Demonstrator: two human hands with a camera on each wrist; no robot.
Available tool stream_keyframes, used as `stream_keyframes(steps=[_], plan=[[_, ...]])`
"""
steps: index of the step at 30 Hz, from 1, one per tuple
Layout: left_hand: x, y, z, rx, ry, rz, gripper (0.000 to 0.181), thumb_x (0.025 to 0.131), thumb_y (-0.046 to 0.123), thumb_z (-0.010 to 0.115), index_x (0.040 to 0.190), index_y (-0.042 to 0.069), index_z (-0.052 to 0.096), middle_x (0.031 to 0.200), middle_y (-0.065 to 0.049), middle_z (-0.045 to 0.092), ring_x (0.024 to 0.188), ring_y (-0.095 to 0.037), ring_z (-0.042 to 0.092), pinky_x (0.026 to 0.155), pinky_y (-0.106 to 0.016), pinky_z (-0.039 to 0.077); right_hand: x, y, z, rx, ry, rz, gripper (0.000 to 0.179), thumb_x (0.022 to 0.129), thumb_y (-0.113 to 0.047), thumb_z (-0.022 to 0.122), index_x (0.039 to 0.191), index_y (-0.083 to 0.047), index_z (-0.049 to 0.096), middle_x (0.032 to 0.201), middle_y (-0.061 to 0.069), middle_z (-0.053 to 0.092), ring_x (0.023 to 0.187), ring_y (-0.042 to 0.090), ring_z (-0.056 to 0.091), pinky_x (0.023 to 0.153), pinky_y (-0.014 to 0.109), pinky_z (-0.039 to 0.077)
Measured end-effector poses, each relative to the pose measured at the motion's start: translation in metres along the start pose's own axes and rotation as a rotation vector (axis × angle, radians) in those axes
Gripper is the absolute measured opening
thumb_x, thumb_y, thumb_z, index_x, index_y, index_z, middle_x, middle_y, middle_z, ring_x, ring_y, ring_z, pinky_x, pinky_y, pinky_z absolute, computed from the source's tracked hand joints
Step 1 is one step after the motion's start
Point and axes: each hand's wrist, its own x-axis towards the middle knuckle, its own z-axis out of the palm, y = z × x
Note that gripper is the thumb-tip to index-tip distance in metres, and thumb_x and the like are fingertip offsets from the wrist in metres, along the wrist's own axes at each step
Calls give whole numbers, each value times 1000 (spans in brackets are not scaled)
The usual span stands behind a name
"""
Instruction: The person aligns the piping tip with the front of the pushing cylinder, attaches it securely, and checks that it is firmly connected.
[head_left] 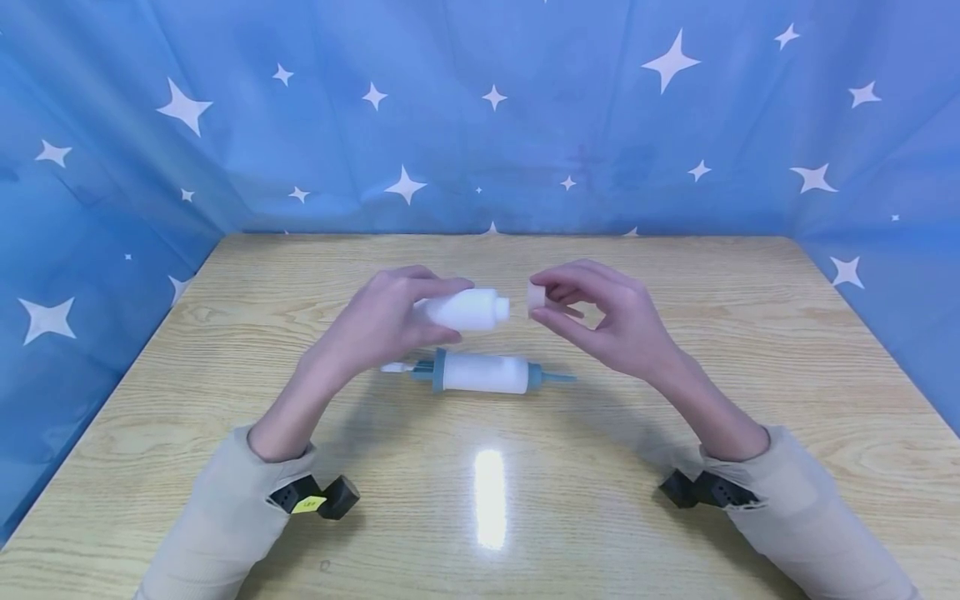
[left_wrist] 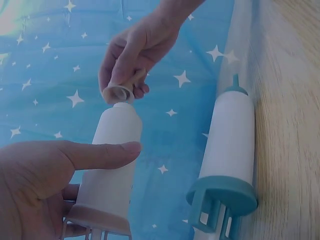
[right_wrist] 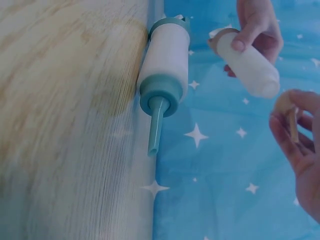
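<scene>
My left hand (head_left: 390, 312) grips a white plastic syringe barrel (head_left: 472, 309), which lies sideways above the table with its bare, narrow neck pointing right. A beige collar (left_wrist: 100, 217) shows at the barrel's other end in the left wrist view. Facing the neck, my right hand (head_left: 618, 321) pinches a beige nozzle cap (head_left: 536, 296) between thumb and fingertips. In the head view a small gap separates neck and cap; the cap's hollow end (left_wrist: 120, 93) faces the neck. Below both hands, a similar white syringe (head_left: 485, 372) with teal collar and teal nozzle (right_wrist: 156, 125) lies on its side.
The wooden table (head_left: 600, 517) runs back to a blue curtain (head_left: 450, 108) with white stars, which also hangs along the sides. A bright light reflection shows on the tabletop near the front. Black wrist devices (head_left: 339, 497) sit at both sleeve cuffs.
</scene>
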Motion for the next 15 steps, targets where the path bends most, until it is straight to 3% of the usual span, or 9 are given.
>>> stream_keyframes(steps=[15], plan=[[-4, 15, -1, -15, -16, 31, 57, 79, 24, 89, 133, 18, 69, 115, -9, 70, 97, -25, 67, 80, -40, 55, 1, -2, 4, 20, -12, -30, 40, 76, 11, 80, 114, 5, 70, 105, 11, 71, 87, 16, 69, 78, 25, 57]])
